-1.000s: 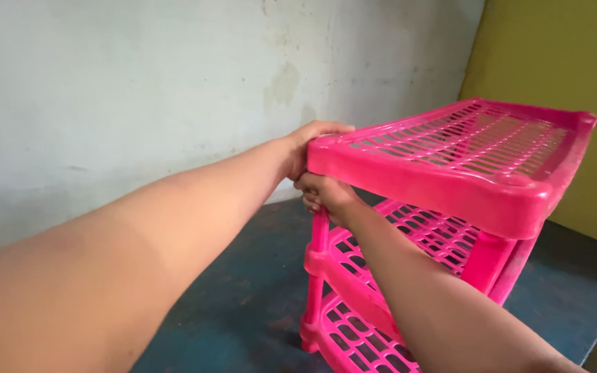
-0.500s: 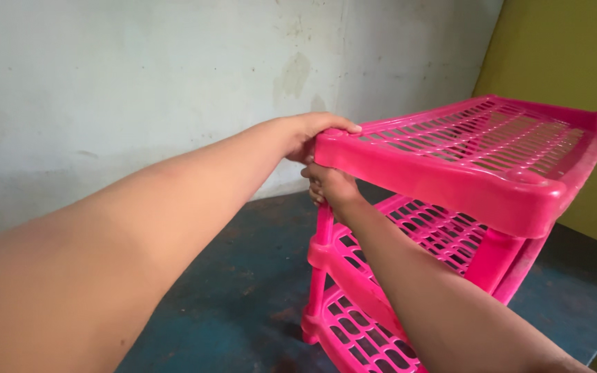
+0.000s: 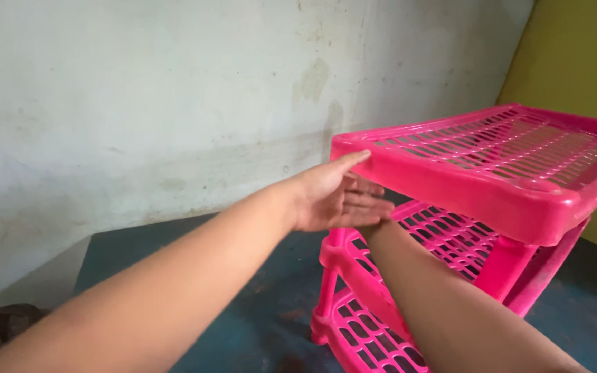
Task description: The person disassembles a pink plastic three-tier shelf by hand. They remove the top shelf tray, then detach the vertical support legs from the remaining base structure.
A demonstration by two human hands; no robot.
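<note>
Pink plastic rack [image 3: 492, 179] stands upright on the dark blue floor [image 3: 243, 304], three slatted shelves stacked one over another on stout pink posts. Its height is the long axis, running straight up from the floor. The top shelf [image 3: 519, 141] runs lengthwise away to the right, toward the yellow wall [image 3: 582, 62], and its near left corner points at the grey plastered wall [image 3: 139, 103]. The middle shelf [image 3: 443, 238] and bottom shelf [image 3: 361, 331] show beneath it, partly hidden by the right forearm.

The left hand [image 3: 329, 197] is just at that near left corner, on the rack's left side. It is open, fingers straight and close together, palm turned toward the rack; the thumb tip lies against the top shelf's edge, while the fingers reach under the shelf. It grips nothing.

The right hand reaches up under the same corner, behind the left hand's palm, which hides it entirely, so I cannot tell whether it is closed on the post or loose.
</note>
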